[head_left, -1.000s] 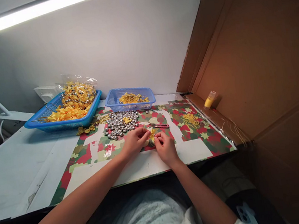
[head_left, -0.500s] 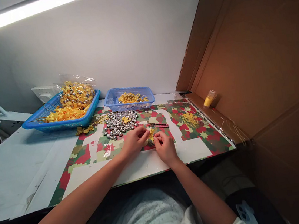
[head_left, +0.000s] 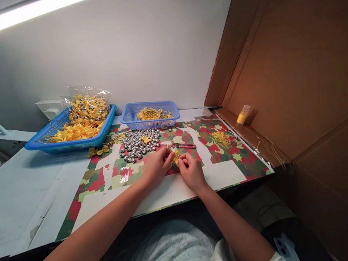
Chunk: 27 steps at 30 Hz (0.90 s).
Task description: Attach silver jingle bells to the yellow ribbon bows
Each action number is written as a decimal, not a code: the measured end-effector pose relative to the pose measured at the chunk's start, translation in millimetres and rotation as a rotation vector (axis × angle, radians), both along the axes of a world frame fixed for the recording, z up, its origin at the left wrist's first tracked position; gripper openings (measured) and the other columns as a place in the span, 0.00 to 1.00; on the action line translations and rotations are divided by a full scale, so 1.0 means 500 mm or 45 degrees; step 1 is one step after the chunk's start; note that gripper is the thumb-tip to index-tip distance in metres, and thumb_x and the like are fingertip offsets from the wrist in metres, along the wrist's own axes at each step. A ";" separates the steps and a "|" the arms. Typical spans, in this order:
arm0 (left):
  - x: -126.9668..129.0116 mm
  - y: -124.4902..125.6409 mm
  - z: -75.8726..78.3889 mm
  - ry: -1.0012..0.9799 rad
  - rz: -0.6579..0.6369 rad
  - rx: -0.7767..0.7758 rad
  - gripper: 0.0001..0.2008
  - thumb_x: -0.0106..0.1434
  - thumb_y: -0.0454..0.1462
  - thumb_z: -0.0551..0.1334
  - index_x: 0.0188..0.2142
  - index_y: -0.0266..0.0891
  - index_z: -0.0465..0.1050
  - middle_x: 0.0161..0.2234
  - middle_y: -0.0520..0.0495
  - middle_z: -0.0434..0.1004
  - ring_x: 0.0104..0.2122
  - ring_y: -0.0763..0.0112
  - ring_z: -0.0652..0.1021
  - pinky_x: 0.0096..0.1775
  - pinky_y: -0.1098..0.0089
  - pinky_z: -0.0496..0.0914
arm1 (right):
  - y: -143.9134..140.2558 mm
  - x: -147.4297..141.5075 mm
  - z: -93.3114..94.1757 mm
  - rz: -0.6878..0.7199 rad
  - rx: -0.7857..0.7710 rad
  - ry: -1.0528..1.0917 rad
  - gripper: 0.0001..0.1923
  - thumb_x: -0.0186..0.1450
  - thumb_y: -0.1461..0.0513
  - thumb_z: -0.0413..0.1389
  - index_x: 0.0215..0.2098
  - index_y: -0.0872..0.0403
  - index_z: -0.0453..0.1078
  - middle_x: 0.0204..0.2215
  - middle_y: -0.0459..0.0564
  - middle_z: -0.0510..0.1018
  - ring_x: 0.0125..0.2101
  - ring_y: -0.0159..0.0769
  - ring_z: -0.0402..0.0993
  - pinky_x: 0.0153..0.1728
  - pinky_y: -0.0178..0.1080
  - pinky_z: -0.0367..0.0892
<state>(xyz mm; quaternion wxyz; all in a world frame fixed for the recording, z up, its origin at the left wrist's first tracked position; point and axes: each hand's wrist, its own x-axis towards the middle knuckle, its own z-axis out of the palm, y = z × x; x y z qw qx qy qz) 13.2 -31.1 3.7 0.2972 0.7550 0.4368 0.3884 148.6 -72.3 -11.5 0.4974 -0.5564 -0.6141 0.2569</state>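
Near the front of the table, my left hand (head_left: 159, 162) pinches a small yellow ribbon bow (head_left: 175, 156) with a thin cord. Close on its right, my right hand (head_left: 191, 170) is closed in a pinch at the bow's lower right side; what lies between its fingertips is too small to make out. Just beyond the hands are thread snips (head_left: 184, 146) with a red-pink handle. Silver bells (head_left: 137, 147) are heaped behind my left hand, and a loose yellow bow (head_left: 145, 139) rests on top of them.
A large blue basket (head_left: 75, 146) at the back left holds yellow bows and a clear bag (head_left: 90, 104). Behind the bells stands a smaller blue basket (head_left: 148, 107) with yellow pieces. Yellow cords (head_left: 221, 139) lie right, near a yellow-filled bottle (head_left: 243, 115) and a cardboard wall (head_left: 298, 64).
My hands stay almost in place around the yellow bow, with only a slight shift of the right fingers. The whole view has moved very slightly.
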 end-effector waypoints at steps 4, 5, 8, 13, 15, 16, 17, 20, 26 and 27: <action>0.002 -0.002 -0.001 0.057 0.005 0.049 0.10 0.63 0.41 0.52 0.27 0.40 0.62 0.20 0.54 0.66 0.21 0.73 0.65 0.26 0.73 0.58 | 0.001 -0.002 -0.001 -0.028 -0.010 -0.006 0.07 0.62 0.59 0.47 0.28 0.52 0.60 0.14 0.41 0.66 0.17 0.30 0.61 0.21 0.33 0.55; 0.003 -0.003 -0.001 0.066 0.006 0.063 0.10 0.63 0.40 0.52 0.27 0.40 0.63 0.21 0.54 0.67 0.22 0.73 0.66 0.26 0.73 0.58 | 0.002 -0.002 -0.001 -0.035 -0.013 -0.009 0.08 0.62 0.59 0.47 0.28 0.52 0.61 0.14 0.41 0.67 0.17 0.31 0.61 0.21 0.33 0.55; 0.007 -0.010 0.001 0.058 -0.006 0.085 0.09 0.63 0.40 0.53 0.28 0.39 0.64 0.22 0.52 0.69 0.22 0.73 0.67 0.26 0.73 0.59 | 0.003 -0.004 -0.001 -0.059 -0.019 -0.012 0.08 0.63 0.58 0.46 0.28 0.52 0.61 0.14 0.42 0.69 0.17 0.32 0.63 0.21 0.33 0.56; 0.016 -0.023 0.007 -0.169 -0.027 -0.065 0.11 0.61 0.43 0.56 0.28 0.39 0.67 0.23 0.51 0.72 0.23 0.72 0.71 0.25 0.73 0.63 | 0.004 -0.004 0.001 -0.070 -0.004 0.044 0.08 0.63 0.58 0.47 0.29 0.52 0.61 0.17 0.44 0.73 0.19 0.32 0.67 0.22 0.33 0.60; 0.019 -0.024 0.006 -0.319 -0.007 -0.165 0.12 0.59 0.45 0.59 0.29 0.39 0.68 0.23 0.51 0.72 0.23 0.72 0.72 0.25 0.74 0.64 | 0.003 -0.004 0.002 -0.075 0.008 0.076 0.09 0.64 0.57 0.47 0.29 0.52 0.62 0.17 0.44 0.72 0.18 0.32 0.67 0.22 0.33 0.60; 0.020 -0.023 0.005 -0.391 -0.021 -0.232 0.13 0.57 0.46 0.60 0.29 0.38 0.69 0.24 0.51 0.73 0.24 0.72 0.72 0.26 0.73 0.65 | 0.003 -0.003 0.003 -0.071 0.010 0.098 0.09 0.64 0.57 0.47 0.29 0.52 0.62 0.17 0.43 0.72 0.18 0.32 0.67 0.22 0.33 0.61; 0.020 -0.022 0.003 -0.460 -0.057 -0.315 0.14 0.56 0.47 0.62 0.29 0.38 0.69 0.24 0.50 0.73 0.24 0.72 0.73 0.27 0.73 0.66 | 0.003 -0.003 0.003 -0.062 0.008 0.124 0.09 0.64 0.57 0.47 0.29 0.52 0.62 0.17 0.44 0.72 0.19 0.32 0.68 0.22 0.33 0.62; 0.017 -0.015 -0.003 -0.609 -0.170 -0.521 0.15 0.53 0.47 0.64 0.29 0.36 0.70 0.25 0.50 0.74 0.24 0.73 0.73 0.27 0.73 0.67 | 0.002 -0.002 0.004 -0.034 -0.011 0.199 0.09 0.64 0.56 0.48 0.31 0.53 0.63 0.21 0.46 0.75 0.22 0.33 0.72 0.24 0.34 0.66; 0.011 -0.010 0.001 -0.712 -0.125 -0.509 0.15 0.52 0.46 0.67 0.29 0.36 0.69 0.20 0.55 0.68 0.17 0.81 0.64 0.19 0.78 0.56 | 0.003 0.007 0.001 -0.027 -0.021 0.210 0.07 0.62 0.59 0.51 0.33 0.54 0.67 0.27 0.49 0.78 0.28 0.36 0.76 0.30 0.36 0.71; 0.011 -0.011 0.003 -0.716 -0.115 -0.517 0.16 0.51 0.46 0.67 0.29 0.36 0.69 0.20 0.55 0.68 0.17 0.81 0.64 0.20 0.77 0.57 | 0.004 0.008 0.000 -0.026 -0.023 0.204 0.06 0.62 0.60 0.51 0.33 0.54 0.68 0.27 0.49 0.78 0.28 0.36 0.77 0.31 0.36 0.71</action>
